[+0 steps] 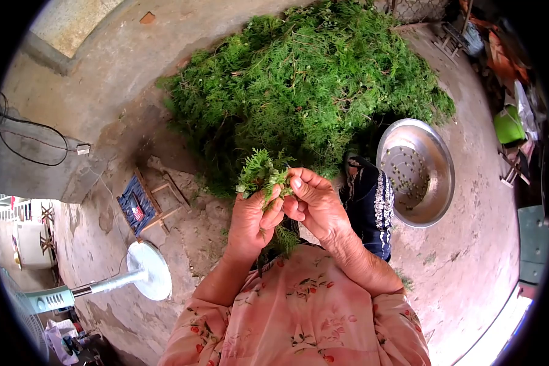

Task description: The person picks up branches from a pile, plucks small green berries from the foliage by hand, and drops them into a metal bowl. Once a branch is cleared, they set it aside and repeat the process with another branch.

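Note:
A small green sprig (257,172) is held up at the middle of the view. My left hand (250,219) grips it from below, fingers closed round its stem. On its right side, my right hand (316,202) pinches at the sprig with thumb and forefinger; what lies between those fingertips is too small to name. Beyond both hands spreads a large heap of green branches (299,85). A wide metal basin (442,177) rests on the floor to the right, with many small round green pieces (409,174) scattered over its bottom.
A small folding stool (137,207) lies on the floor at left. Nearer stands a fan with a round base (152,271). A black cable (43,163) hangs at the far left. Along the right edge are a green container (509,125) and piled items.

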The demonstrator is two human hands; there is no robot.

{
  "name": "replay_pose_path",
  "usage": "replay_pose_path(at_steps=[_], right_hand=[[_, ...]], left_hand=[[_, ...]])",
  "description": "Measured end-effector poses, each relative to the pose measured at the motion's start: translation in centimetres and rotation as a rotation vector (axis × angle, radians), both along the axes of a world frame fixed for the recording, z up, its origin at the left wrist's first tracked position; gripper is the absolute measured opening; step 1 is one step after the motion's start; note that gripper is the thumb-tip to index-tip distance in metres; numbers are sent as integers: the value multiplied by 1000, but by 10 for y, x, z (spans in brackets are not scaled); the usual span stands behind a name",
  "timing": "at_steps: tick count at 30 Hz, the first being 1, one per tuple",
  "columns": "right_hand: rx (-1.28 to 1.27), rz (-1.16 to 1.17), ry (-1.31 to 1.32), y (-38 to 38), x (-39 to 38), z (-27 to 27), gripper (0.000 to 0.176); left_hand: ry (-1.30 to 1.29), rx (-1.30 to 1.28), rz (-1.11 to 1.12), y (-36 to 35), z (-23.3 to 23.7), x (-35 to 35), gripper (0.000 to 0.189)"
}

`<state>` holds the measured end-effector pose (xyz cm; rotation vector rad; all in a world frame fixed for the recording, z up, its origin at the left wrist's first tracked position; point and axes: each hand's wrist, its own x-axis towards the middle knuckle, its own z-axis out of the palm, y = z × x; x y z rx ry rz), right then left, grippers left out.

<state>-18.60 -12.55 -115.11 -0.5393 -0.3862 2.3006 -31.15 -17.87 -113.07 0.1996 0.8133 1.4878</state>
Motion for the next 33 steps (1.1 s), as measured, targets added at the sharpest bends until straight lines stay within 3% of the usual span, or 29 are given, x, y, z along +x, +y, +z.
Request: replay_pose_path(at_steps=[6, 8, 12, 15, 18, 21, 26, 28, 30, 33], right_hand=[[53, -56, -116, 7, 13, 2, 19], [34, -204, -104, 17, 33, 6, 18], [100, -512, -132, 40, 107, -9, 16], [-51, -792, -273, 52, 173, -62, 10], [-265, -939, -240, 51, 241, -147, 17], [-283, -1085, -377, 36, 255, -142, 25], [-199, -1161, -329, 28, 299, -167, 34], [-210, -1233, -463, 24, 310, -167, 35], [-285, -1308, -475, 19, 314, -161, 27], [-155, -1170, -273, 4, 330, -176, 8]], left_hand=[[55, -51, -37, 5, 1, 5, 10], [254, -103, 24, 7, 11, 16, 12], [344, -71, 9, 4, 2, 16, 15], [358, -36, 49, 5, 4, 25, 19], [425, -26, 37, 7, 7, 31, 16], [462, -93, 111, 4, -1, 35, 11], [480, -77, 85, 3, 1, 41, 7], [500, -99, 90, 2, 4, 45, 7], [509, -109, -4, -1, 9, 44, 7], [544, -112, 33, -1, 4, 50, 11]])
